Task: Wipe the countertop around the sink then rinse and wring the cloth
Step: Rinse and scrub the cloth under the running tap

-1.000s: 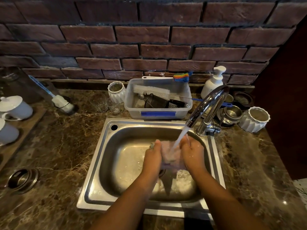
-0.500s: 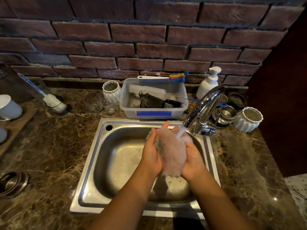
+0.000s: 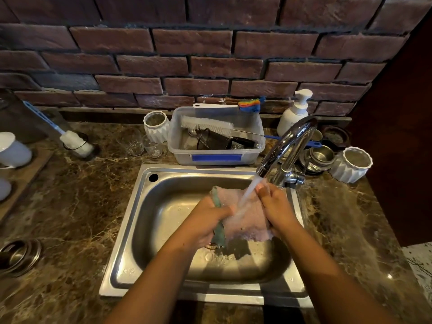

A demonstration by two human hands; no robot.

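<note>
Pink cloth [image 3: 245, 213] with a teal edge hangs stretched between my two hands over the steel sink [image 3: 149, 230], under the faucet [image 3: 286, 146] stream. My left hand [image 3: 208, 220] grips its left edge, my right hand [image 3: 277, 209] its right edge. I count two white ribbed cups [image 3: 353, 163], two clear glasses [image 3: 132, 143], one plastic tub [image 3: 216, 154].

I see the cloth [image 3: 247, 216] between my left hand [image 3: 208, 220] and right hand [image 3: 277, 206], over the sink [image 3: 131, 230], the tub [image 3: 216, 146] beyond them.
</note>
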